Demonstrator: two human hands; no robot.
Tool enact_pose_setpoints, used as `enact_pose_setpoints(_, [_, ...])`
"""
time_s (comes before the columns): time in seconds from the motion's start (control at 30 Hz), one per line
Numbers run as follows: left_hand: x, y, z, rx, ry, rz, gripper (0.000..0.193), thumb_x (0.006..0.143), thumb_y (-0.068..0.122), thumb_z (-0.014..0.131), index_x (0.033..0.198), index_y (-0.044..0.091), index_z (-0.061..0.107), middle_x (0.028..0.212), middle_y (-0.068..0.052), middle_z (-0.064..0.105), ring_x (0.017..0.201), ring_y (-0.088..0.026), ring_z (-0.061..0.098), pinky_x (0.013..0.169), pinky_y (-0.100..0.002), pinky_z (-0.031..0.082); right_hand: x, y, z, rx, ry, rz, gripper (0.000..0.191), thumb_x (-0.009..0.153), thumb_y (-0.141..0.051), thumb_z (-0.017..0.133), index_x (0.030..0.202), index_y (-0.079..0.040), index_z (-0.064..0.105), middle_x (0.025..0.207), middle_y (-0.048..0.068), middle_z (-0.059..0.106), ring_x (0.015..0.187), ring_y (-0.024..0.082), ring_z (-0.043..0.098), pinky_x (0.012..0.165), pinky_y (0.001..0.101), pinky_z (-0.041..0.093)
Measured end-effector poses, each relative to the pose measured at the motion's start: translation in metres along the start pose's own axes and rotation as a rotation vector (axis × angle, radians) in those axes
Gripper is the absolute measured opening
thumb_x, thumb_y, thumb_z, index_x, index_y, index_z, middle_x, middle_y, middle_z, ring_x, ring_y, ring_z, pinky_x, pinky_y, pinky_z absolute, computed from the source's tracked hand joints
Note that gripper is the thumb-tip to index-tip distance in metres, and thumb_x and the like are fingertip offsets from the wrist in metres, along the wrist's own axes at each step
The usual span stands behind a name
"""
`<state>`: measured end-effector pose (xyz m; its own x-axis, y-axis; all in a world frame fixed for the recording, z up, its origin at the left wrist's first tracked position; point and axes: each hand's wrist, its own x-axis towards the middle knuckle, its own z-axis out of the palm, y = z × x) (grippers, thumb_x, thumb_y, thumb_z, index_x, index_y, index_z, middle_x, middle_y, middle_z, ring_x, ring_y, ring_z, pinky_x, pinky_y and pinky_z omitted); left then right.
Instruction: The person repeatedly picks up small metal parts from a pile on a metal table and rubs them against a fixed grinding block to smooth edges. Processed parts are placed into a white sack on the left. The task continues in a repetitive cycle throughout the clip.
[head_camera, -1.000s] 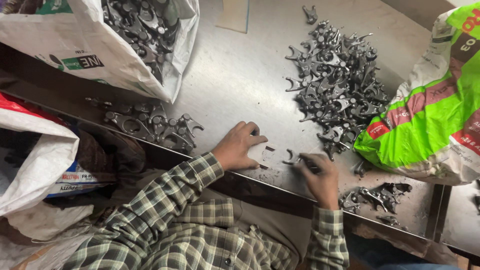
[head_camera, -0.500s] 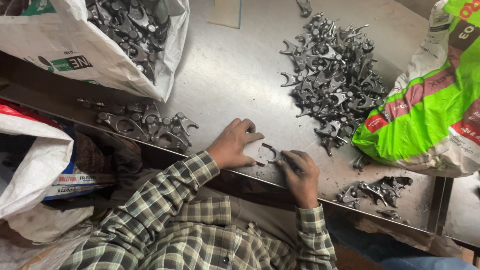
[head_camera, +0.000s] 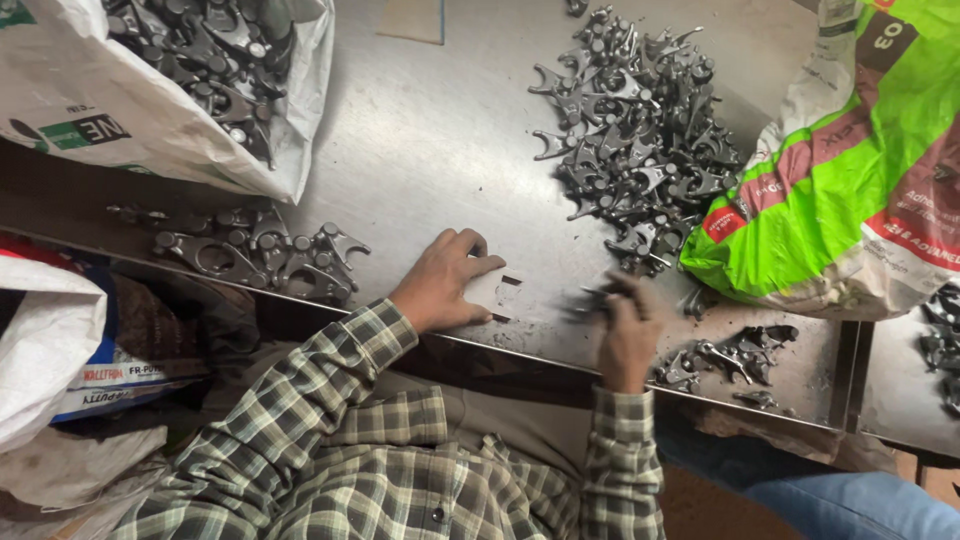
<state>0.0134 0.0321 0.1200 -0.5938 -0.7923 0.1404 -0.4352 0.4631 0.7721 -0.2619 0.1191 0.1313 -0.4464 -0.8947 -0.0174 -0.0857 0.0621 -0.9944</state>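
Two big sacks frame the steel worktop (head_camera: 420, 150): a white sack (head_camera: 150, 120) at the upper left, mouth open and full of dark forged parts, and a green and white sack (head_camera: 850, 190) slumped at the right. Between them spreads the large heap of grey forked metal parts (head_camera: 630, 130), well up the sheet from the hands. A smaller cluster of finished-looking pieces (head_camera: 260, 250) lies near the front edge on the left, and a little scatter (head_camera: 730, 355) sits near the edge on the right, just beside the right hand.

The left hand (head_camera: 445, 283) rests flat on the sheet, fingers loosely spread, covering a small pale gauge plate (head_camera: 497, 290) with dark slots; its grip closes on nothing. The right hand (head_camera: 625, 320) pinches one small dark forked part (head_camera: 595, 298) at its fingertips, held just above the sheet to the right of the plate; the part is blurred, so its exact attitude cannot be told.

Judging from this, the main risk is the pinched part slipping, since it is held by the fingertips only and looks smooth; it could skid off the near edge, which is close. The plate may shift, being only pressed down. The green sack leans against the heap and could nudge parts towards the loose scatter, mixing the lots.
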Motion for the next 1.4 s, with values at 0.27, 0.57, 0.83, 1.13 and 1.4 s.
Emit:
enact_pose_setpoints(0.27, [0.001, -0.001, 0.000, 0.009, 0.006, 0.021, 0.069, 0.054, 0.028, 0.093, 0.117, 0.013, 0.073, 0.112, -0.008, 0.055, 0.106, -0.029, 0.051, 0.098, -0.042, 0.048, 0.061, -0.003, -0.026, -1.064, 0.186, -0.599, 0.039, 0.081, -0.021, 0.091, 0.116, -0.009, 0.079, 0.110, 0.016, 0.071, 0.096, 0.027, 0.068, 0.082, 0.0380, 0.055])
enact_pose_setpoints(0.57, [0.002, 0.000, -0.003, 0.009, -0.033, -0.021, 0.068, 0.056, 0.030, 0.094, 0.119, 0.011, 0.073, 0.113, -0.008, 0.055, 0.106, -0.027, 0.052, 0.100, -0.041, 0.048, -0.001, 0.004, -0.005, -0.789, -0.105, -0.241, 0.030, 0.082, -0.019, 0.084, 0.109, -0.008, 0.076, 0.100, 0.011, 0.074, 0.082, 0.027, 0.069, 0.073, 0.0353, 0.055])
enact_pose_setpoints(0.83, [0.001, 0.000, -0.002, 0.018, -0.001, 0.010, 0.068, 0.054, 0.028, 0.095, 0.117, 0.012, 0.074, 0.113, -0.009, 0.056, 0.106, -0.029, 0.052, 0.098, -0.042, 0.048, -0.027, -0.010, 0.026, -0.747, -0.211, -0.414, 0.030, 0.084, -0.015, 0.083, 0.111, -0.006, 0.075, 0.106, 0.013, 0.072, 0.089, 0.027, 0.072, 0.078, 0.0360, 0.057])
enact_pose_setpoints(1.13, [0.000, -0.001, -0.002, 0.004, 0.022, 0.007, 0.069, 0.052, 0.029, 0.095, 0.116, 0.012, 0.074, 0.113, -0.008, 0.057, 0.106, -0.029, 0.052, 0.098, -0.042, 0.048, -0.027, -0.017, 0.050, -0.771, -0.324, -0.404, 0.038, 0.079, -0.014, 0.085, 0.114, -0.004, 0.074, 0.106, 0.016, 0.069, 0.093, 0.030, 0.069, 0.080, 0.0386, 0.056])
enact_pose_setpoints(1.4, [0.003, 0.000, 0.000, 0.025, -0.026, -0.025, 0.070, 0.054, 0.031, 0.095, 0.117, 0.013, 0.073, 0.112, -0.006, 0.056, 0.104, -0.026, 0.052, 0.098, -0.040, 0.049, 0.003, 0.000, -0.016, 0.157, -0.321, 0.202, 0.037, 0.082, -0.011, 0.078, 0.118, -0.011, 0.069, 0.106, 0.007, 0.069, 0.093, 0.015, 0.067, 0.075, 0.0282, 0.056])
